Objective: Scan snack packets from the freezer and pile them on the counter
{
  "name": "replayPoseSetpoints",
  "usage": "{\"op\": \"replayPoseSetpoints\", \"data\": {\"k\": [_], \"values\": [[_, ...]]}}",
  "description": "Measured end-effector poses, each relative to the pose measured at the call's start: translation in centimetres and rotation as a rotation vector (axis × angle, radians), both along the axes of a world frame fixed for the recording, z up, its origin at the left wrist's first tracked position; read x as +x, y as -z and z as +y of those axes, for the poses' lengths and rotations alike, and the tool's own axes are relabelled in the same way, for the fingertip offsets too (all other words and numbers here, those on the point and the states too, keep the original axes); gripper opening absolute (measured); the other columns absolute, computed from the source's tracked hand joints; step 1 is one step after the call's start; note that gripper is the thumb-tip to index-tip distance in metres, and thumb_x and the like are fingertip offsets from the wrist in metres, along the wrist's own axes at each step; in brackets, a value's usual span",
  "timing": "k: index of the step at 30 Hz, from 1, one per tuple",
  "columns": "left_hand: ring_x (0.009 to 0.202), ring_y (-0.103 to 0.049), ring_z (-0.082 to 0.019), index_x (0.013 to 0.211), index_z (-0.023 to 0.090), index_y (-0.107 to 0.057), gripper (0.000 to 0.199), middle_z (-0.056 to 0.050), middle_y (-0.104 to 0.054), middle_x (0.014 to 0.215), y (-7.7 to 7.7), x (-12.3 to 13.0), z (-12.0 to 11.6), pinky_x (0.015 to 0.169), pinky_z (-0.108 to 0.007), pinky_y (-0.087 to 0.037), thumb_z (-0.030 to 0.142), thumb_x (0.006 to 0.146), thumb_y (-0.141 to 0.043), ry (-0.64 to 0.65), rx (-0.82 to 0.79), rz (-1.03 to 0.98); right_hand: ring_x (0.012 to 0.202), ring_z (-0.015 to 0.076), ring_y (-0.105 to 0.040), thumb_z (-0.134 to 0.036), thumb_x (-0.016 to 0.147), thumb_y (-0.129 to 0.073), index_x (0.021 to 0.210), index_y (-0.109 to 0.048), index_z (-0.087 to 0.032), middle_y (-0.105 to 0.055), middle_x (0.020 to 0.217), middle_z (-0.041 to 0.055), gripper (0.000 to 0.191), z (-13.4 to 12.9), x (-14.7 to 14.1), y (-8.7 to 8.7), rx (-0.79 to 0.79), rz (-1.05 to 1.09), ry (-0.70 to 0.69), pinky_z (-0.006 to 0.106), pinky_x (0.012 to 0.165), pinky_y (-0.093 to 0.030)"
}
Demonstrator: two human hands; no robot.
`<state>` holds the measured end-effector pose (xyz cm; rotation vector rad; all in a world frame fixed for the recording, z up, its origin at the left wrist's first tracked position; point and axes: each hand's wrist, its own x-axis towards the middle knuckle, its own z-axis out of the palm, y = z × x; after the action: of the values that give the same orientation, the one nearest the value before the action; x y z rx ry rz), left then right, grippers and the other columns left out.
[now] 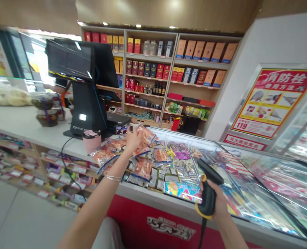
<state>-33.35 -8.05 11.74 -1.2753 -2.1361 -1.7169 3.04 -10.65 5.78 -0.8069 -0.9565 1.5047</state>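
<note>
My right hand (220, 200) is wrapped round the handle of a black barcode scanner (208, 199) with yellow trim, held above the freezer's front edge. Its cable hangs straight down. My left hand (134, 139) reaches to the far side of a pile, its fingers closed at the edge of a clear packet of orange-coloured food (146, 135); the fingertips are partly hidden. More such packets (142, 168) with blue edges lie beneath and around it. Silver-and-green packets (157, 178) lie nearer to me. A phone-like screen (124, 129) stands just left of my left hand.
A black checkout terminal (83, 100) stands on the white counter (65, 136) at left, with a pink container (92, 141) before it. Lidded tubs (46, 116) sit farther left. The glass-topped freezer (246, 186) stretches right. Shelves of boxes (150, 69) line the back.
</note>
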Motion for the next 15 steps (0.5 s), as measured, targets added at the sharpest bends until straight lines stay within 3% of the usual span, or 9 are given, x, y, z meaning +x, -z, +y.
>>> {"op": "replayPoseSetpoints", "data": {"k": [2,4,9,15], "values": [[0.141,-0.024,-0.041,0.133,0.022,-0.052,0.052,-0.019,-0.028,0.151,1.5,-0.1,-0.8,0.112,-0.062,-0.019,0.048,0.088,-0.05,-0.093,-0.176,0.14,0.04,0.0103,-0.048,-0.046,0.055,-0.081,0.08,-0.062,-0.018,-0.055,0.053,-0.0032,0.042,-0.5,-0.7,1.0,-0.032,-0.023,-0.004,0.02,0.037,-0.041],[0.143,-0.018,-0.043,0.139,0.025,-0.047,0.057,-0.018,-0.024,0.155,3.0,0.2,-1.8,0.111,-0.064,-0.016,0.051,0.088,-0.048,-0.148,-0.232,0.281,0.041,0.0112,-0.049,-0.046,0.055,-0.082,0.081,-0.063,-0.017,-0.056,0.054,-0.0026,0.044,-1.0,-1.1,1.9,-0.066,-0.04,-0.018,0.021,0.038,-0.042],[0.143,-0.021,-0.04,0.146,0.018,-0.037,0.065,-0.02,-0.024,0.155,6.3,0.2,-4.3,0.112,-0.061,-0.022,0.052,0.09,-0.043,-0.18,-0.226,0.418,0.042,0.0128,-0.052,-0.046,0.055,-0.082,0.082,-0.063,-0.016,-0.058,0.055,-0.0013,0.044,-1.4,-2.1,2.7,-0.07,-0.068,-0.001,0.023,0.039,-0.043],[0.143,-0.026,-0.032,0.147,0.013,-0.03,0.062,-0.022,-0.03,0.152,10.8,-1.1,-6.1,0.112,-0.058,-0.027,0.047,0.095,-0.037,-0.085,-0.148,0.505,0.043,0.0123,-0.051,-0.045,0.056,-0.082,0.085,-0.062,-0.018,-0.057,0.056,-0.0022,0.043,-0.8,-4.6,3.9,-0.078,-0.039,-0.083,0.023,0.04,-0.044]]}}
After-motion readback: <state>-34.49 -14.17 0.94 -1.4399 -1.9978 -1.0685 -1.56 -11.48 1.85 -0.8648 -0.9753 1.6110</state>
